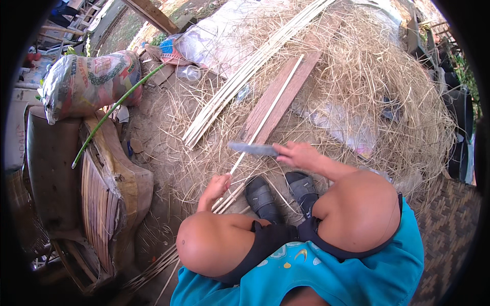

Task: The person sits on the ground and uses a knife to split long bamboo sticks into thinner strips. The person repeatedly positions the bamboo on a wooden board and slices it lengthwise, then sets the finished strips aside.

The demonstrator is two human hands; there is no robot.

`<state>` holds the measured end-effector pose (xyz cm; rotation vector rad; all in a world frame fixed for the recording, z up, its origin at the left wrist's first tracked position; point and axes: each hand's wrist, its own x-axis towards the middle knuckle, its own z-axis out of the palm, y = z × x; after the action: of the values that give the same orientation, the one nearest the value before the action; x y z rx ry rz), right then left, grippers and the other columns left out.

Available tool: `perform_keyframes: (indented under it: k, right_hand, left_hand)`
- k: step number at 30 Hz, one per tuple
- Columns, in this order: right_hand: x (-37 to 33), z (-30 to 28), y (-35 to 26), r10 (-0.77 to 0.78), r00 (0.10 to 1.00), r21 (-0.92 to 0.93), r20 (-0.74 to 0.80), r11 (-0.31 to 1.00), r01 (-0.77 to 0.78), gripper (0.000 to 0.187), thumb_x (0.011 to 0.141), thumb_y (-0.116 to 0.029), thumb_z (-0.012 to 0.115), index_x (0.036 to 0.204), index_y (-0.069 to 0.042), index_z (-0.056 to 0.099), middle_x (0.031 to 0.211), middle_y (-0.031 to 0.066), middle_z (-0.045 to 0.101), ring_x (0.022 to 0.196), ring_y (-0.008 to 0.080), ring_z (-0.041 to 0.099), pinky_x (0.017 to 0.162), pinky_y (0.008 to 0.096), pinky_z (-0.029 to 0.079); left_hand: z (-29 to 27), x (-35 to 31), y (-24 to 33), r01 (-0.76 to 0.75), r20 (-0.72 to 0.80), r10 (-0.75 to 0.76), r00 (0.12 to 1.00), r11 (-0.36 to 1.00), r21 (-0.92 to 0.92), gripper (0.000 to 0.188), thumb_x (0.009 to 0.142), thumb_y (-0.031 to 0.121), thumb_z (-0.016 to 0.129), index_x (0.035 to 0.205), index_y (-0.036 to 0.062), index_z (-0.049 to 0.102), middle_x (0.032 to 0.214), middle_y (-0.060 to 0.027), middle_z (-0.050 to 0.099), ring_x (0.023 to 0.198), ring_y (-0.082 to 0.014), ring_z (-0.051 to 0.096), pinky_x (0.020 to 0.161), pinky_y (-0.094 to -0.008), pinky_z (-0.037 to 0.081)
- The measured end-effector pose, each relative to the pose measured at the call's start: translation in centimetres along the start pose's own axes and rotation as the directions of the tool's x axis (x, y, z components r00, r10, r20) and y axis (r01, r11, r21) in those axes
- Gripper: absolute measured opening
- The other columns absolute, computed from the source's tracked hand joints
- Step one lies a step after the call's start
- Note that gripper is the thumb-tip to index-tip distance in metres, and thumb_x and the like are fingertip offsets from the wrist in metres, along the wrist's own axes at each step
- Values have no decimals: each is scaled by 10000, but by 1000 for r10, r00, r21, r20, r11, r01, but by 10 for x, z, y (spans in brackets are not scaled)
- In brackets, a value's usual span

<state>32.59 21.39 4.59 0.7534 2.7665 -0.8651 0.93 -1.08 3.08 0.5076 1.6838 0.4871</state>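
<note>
My left hand is closed round the near end of a long, pale bamboo strip. The strip runs away from me along a reddish-brown wooden board lying on the ground. In my right hand is a knife with a broad grey blade. Its blade points left and crosses the strip just past the board's near end; whether the edge touches the strip, I cannot tell. My right fingers wrap the handle and hide most of it.
A bundle of pale split strips lies left of the board. Heaped shavings spread to the right. At left, a stuffed sack and a green bamboo stick rest on a worn chair. More strips lie beside my sandals.
</note>
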Motion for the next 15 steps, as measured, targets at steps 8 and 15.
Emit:
perform_keyframes:
  k: [8, 15]
  right_hand:
    - [-48, -40, 112, 440, 759, 232, -480, 898, -374, 470, 1020, -442, 546, 1392, -155, 566, 963, 253, 716, 882, 443, 702, 805, 557, 551]
    - [-15, -25, 69, 208, 863, 55, -460, 977, -206, 421, 1035, -425, 529, 1363, -165, 574, 800, 186, 669, 730, 409, 684, 708, 505, 566]
  left_hand:
    - [53, 3, 28, -149, -49, 150, 988, 989, 12, 492, 1069, 416, 504, 850, 10, 675, 628, -8, 559, 550, -88, 474, 544, -287, 413]
    - [41, 28, 15, -402, -100, 423, 900, 898, 180, 392, 1066, 328, 531, 905, -1, 669, 657, -28, 587, 611, -96, 520, 573, -304, 439]
